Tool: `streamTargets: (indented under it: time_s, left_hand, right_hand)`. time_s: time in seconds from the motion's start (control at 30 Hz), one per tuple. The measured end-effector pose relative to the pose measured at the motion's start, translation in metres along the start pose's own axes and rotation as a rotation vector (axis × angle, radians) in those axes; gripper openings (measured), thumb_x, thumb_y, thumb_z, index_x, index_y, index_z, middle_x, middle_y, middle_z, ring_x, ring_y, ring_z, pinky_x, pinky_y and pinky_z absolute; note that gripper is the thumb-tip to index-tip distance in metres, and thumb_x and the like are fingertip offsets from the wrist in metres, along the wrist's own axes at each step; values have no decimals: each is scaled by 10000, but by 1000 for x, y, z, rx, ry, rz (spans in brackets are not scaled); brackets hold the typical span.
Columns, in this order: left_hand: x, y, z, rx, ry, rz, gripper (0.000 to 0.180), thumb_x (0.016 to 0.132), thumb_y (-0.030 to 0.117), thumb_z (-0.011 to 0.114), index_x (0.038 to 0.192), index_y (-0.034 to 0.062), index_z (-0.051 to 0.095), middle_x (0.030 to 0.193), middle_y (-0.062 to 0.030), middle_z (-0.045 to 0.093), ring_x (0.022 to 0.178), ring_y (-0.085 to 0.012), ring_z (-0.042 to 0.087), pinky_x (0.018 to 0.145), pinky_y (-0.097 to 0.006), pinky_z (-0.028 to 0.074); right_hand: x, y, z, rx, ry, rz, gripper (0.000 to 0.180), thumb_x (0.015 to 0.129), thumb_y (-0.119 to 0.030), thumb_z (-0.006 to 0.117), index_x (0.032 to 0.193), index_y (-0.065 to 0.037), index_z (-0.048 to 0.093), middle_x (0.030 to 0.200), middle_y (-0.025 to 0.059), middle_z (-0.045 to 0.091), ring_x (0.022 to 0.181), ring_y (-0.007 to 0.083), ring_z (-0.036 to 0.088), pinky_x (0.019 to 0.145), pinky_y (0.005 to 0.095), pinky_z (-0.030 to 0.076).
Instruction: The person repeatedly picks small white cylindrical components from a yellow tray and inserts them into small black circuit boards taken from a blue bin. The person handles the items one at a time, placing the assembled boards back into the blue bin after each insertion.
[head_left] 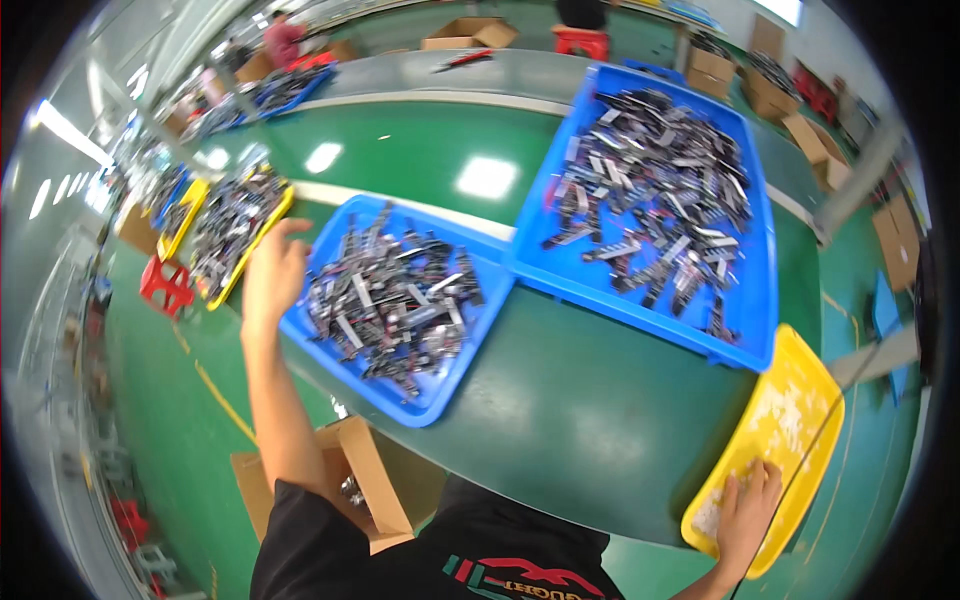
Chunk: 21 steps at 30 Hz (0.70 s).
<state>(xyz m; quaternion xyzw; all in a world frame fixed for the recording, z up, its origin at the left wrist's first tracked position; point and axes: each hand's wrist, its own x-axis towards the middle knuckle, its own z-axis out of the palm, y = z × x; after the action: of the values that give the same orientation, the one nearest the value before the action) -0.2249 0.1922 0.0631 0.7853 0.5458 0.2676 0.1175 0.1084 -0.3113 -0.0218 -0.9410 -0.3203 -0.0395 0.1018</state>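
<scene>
Left hand (272,268), fingers loosely curled, grips left rim of nearer blue plastic tray (455,390) of dark metal parts (390,300), frame centre-left. Right hand (745,510), fingers spread, rests inside yellow plastic tray (815,385), lower right.

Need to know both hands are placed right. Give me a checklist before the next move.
1. Left hand at the near blue bin's left rim: ok.
2. Left hand holding a part: cannot tell.
3. Right hand inside the yellow tray: ok.
4. Right hand gripping pale pieces: cannot tell.
5. Near blue bin stocked with dark parts: ok.
6. Green table between bins bare: ok.
</scene>
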Motion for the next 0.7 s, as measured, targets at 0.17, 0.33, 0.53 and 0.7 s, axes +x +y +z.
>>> streamTargets:
  time_s: [0.17, 0.33, 0.53, 0.7]
  left_hand:
    - [-37, 79, 8, -99, 68, 95, 242, 817, 2, 479, 1002, 11, 633, 767, -116, 690, 681, -146, 668, 618, -278, 515]
    - [-79, 175, 79, -517, -159, 352, 184, 809, -65, 624, 988, -25, 636, 881, -102, 698, 774, -145, 682, 701, -253, 543]
    - [-62, 244, 153, -327, -230, 512, 305, 798, 235, 726, 975, -5, 661, 866, -146, 695, 789, -237, 678, 703, -346, 514]
    - [-34, 248, 206, -106, -425, 544, 628, 704, 287, 795, 1210, 7, 552, 1025, -187, 670, 948, -332, 647, 846, -395, 495]
  right_hand:
    - [14, -16, -6, 50, 56, 4, 275, 813, -22, 608, 1077, 36, 557, 1036, 190, 520, 982, 379, 501, 849, 433, 423]
    - [16, -9, -2, 42, 117, 21, 186, 817, 18, 576, 1003, 22, 570, 946, 172, 517, 896, 357, 507, 791, 428, 429]
    - [13, -4, -8, 91, 152, -43, 189, 772, 53, 589, 956, 12, 592, 891, 151, 542, 850, 345, 522, 764, 421, 438]
    - [9, -2, -12, 155, 207, 3, 133, 745, 54, 610, 868, 4, 610, 834, 140, 551, 792, 339, 529, 723, 417, 441]
